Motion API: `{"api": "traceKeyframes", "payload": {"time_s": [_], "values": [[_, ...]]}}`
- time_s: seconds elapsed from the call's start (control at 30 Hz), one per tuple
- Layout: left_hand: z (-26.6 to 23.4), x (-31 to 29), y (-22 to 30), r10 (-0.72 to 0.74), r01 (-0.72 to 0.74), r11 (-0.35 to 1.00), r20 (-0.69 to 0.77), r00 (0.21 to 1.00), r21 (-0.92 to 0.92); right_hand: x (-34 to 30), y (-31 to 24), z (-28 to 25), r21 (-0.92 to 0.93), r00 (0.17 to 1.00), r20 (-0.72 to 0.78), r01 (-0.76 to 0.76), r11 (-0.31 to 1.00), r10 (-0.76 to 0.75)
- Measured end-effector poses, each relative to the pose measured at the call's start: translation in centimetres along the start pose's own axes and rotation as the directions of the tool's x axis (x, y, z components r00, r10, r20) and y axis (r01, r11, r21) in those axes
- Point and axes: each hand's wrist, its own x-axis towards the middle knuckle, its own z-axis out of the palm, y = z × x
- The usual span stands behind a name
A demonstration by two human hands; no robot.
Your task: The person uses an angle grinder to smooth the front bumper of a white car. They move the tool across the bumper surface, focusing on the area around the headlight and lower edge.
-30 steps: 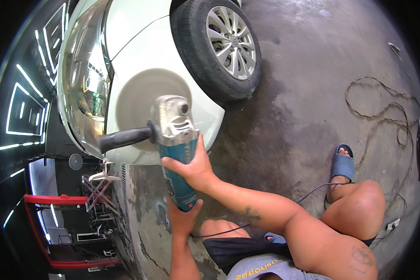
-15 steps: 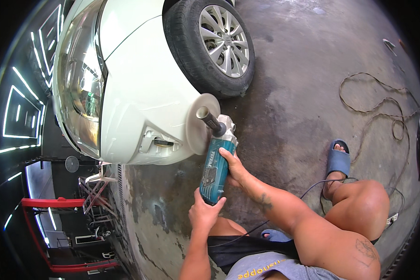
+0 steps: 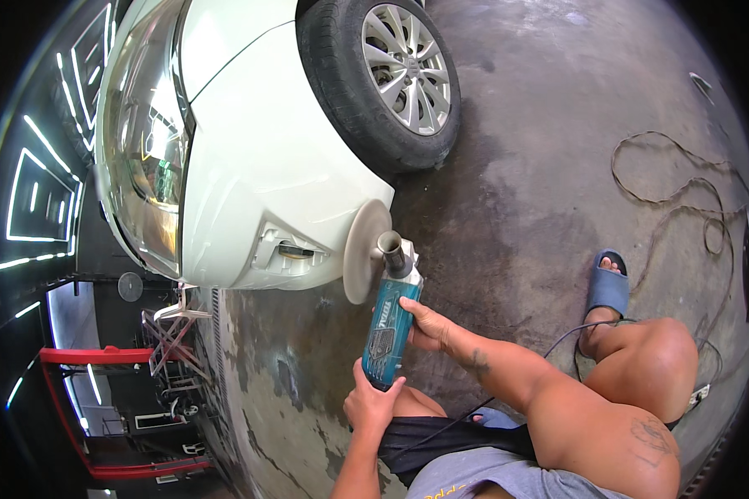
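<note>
A teal and black car polisher [image 3: 387, 328] with a silver head is in both my hands. My left hand [image 3: 369, 402] is closed round its rear end, and my right hand [image 3: 427, 324] grips the body nearer the head, thumb on top. The round polishing pad [image 3: 364, 251] looks blurred and lies against, or very close to, the edge of the white car bumper [image 3: 291, 195]; exact contact is hard to make out. A dark side handle [image 3: 394, 252] sticks up from the head, with neither hand on it. Beside the pad is a recess [image 3: 287, 249] in the bumper.
The car's front wheel [image 3: 408, 71] stands beyond the pad, and a headlight [image 3: 146, 141] is at the left. A power cord [image 3: 549, 348] runs across my legs. More cable [image 3: 641, 195] lies looped on the concrete floor [image 3: 524, 208]. A red frame [image 3: 100, 356] stands at far left.
The polisher and both hands have shifted slightly nearer to me and to the right, the pad sliding along the bumper's edge. The side handle has tilted more toward the camera.
</note>
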Motion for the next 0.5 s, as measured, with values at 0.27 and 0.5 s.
{"api": "traceKeyframes", "payload": {"time_s": [0.27,0.5], "values": [[2.1,2.6,5.0,0.040,-0.040,0.999,0.013,0.999,-0.012,1.8,-4.4,-2.9,0.041,0.998,-0.042,0.052,0.998,-0.051],[4.7,2.4,6.2,0.150,-0.152,0.988,-0.036,0.988,-0.035,1.4,-6.2,-4.3,0.085,1.000,0.007,0.022,0.996,-0.023]]}}
